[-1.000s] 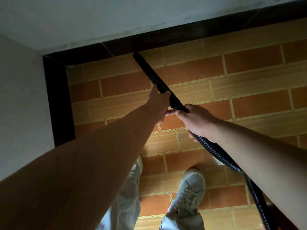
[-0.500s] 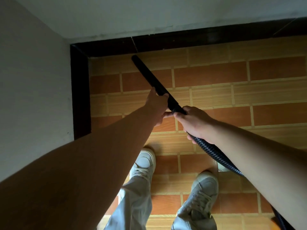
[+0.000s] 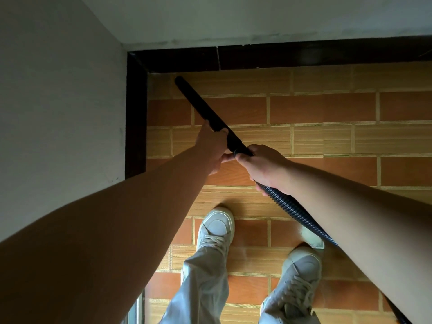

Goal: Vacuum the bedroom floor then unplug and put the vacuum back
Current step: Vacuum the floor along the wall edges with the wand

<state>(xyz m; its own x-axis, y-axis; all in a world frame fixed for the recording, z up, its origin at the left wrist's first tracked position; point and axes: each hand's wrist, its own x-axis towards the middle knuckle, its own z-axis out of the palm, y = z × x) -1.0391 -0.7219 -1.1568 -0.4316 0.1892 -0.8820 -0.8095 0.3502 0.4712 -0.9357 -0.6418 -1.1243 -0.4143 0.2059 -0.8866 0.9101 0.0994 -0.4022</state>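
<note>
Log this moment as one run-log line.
phase: vacuuming corner | left hand: on wand | right hand: wand-hose joint | nozzle tip: near baseboard

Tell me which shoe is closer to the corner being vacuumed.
The left shoe. It stands further forward, toward the nozzle and the dark skirting corner; the right shoe sits further back, under the ribbed hose.
</note>
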